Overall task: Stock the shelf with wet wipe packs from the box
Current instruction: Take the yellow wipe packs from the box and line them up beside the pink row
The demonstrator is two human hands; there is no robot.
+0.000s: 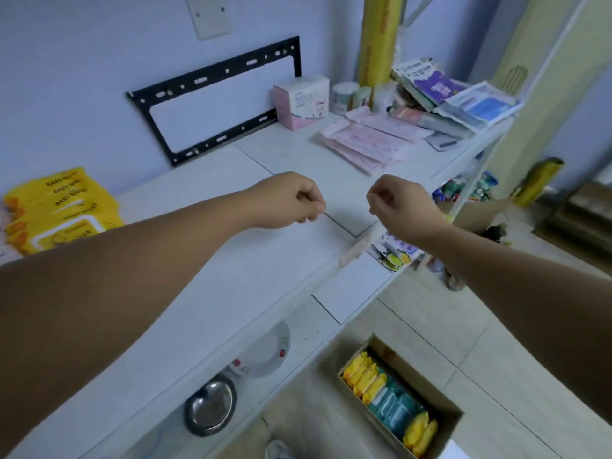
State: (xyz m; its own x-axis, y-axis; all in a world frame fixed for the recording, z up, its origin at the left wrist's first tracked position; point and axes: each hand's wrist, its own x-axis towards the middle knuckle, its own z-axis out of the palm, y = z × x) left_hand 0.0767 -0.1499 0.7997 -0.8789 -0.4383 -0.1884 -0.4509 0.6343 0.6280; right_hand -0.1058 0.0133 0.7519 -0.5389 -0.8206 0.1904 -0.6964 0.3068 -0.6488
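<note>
Both hands hover over the white shelf (231, 276), near its front edge. The left hand (288, 202) and right hand (400, 210) are curled into loose fists, a small gap apart. Neither seems to hold anything. The thin dark line by the left fingertips looks like a seam in the shelf top rather than something pinched, though the blur leaves some doubt.

The cardboard box (424, 379) stands open on the floor, below and in front of the shelf's edge. The wet wipe packs (364, 376) sit in it on edge in a tight row: yellow ones at each end, teal packs (394, 405) between them. A stack of yellow packs (56, 207) already lies at the far left end of the shelf.

These are probably soft film pouches, moderately heavy for their size because the contents are wet. They should be squashy, not fragile, and the wrapper a little slick. Packed this tightly, one is best pinched by its upper edge and drawn straight up, then held across the broad faces to lay it flat.

The stacked packs read "BABY WIPES" along their edges. Print on the packs in the box, and on a pink-and-white carton (303, 99) at the back of the shelf, is too blurred to read.
</note>
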